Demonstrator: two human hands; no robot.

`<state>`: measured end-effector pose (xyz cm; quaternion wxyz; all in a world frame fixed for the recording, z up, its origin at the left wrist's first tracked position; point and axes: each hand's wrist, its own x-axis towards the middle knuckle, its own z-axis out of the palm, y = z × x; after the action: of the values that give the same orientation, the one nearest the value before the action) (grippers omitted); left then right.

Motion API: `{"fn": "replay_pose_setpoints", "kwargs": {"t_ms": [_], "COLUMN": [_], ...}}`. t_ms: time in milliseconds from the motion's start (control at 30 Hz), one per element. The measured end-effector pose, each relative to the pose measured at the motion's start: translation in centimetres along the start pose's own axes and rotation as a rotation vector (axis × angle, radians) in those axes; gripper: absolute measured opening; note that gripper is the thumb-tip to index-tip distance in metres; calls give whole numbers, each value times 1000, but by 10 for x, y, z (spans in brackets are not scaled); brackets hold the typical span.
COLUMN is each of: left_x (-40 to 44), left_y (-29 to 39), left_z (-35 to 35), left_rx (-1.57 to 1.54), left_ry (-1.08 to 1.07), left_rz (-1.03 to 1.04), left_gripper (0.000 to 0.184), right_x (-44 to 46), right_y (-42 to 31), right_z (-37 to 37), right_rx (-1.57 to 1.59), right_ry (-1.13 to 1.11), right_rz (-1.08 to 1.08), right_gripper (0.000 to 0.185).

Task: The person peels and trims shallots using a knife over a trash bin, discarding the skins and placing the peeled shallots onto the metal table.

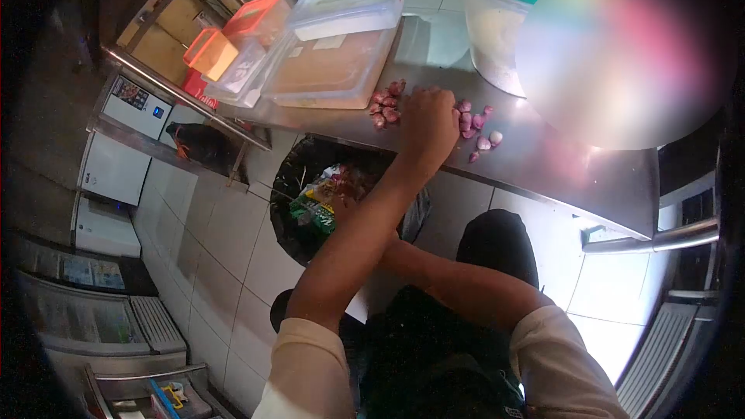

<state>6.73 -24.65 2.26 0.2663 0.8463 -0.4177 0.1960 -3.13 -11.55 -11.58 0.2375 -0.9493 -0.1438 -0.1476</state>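
My left hand (431, 112) is at the front edge of the metal table, its fingers curled down between two groups of shallots; what they close on is hidden. Left of it lies a pile of reddish shallots (386, 107), which look unpeeled. On its right are smoother, pinker shallots (477, 126), some pale. My arms cross, the left over the right. My right hand (344, 206) is low over a bin lined with a black bag (289, 178), partly covered by my left forearm. Its fingers are too unclear to read. Wrappers and reddish skins (341, 180) lie in the bin.
Lidded plastic boxes (334, 66) are stacked at the table's left, beside orange-topped containers (209, 54). A tall tub with a green lid (497, 23) stands at the back. The metal table's (559, 174) front edge runs above the bin. White tiles (206, 240) cover the floor.
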Motion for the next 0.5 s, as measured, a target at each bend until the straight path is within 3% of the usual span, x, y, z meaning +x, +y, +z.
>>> {"fn": "replay_pose_setpoints", "kwargs": {"t_ms": [67, 100, 133, 200, 233, 300, 433, 500], "left_x": [0, 1, 1, 6, 9, 13, 8, 6], "left_y": [-4, -4, -4, -15, -23, -39, -60, -58], "left_z": [0, -5, -10, -29, -45, -75, -92, -90], "left_rx": [13, -49, -114, -22, 24, 97, 185, 213], "left_ry": [-19, 89, 196, 218, 154, 43, -67, -95], "left_rz": [1, 52, 101, 33, -47, -189, -206, -194], "left_gripper": [14, 11, 11, 10, 10, 11, 12, 12], "right_x": [1, 2, 3, 7, 11, 19, 23, 23], "right_y": [-8, -11, -8, -2, -5, -17, -18, -18], "right_z": [-43, -61, -53, -39, -63, -134, -111, -112], "right_rx": [149, 295, 299, 402, 406, 589, 500, 455], "right_ry": [-59, -122, -118, -136, -126, -297, -199, -268], "right_rz": [15, 26, 32, -30, -18, 231, 257, 234], "right_gripper": [56, 55, 55, 48, 48, 41, 37, 39]}}
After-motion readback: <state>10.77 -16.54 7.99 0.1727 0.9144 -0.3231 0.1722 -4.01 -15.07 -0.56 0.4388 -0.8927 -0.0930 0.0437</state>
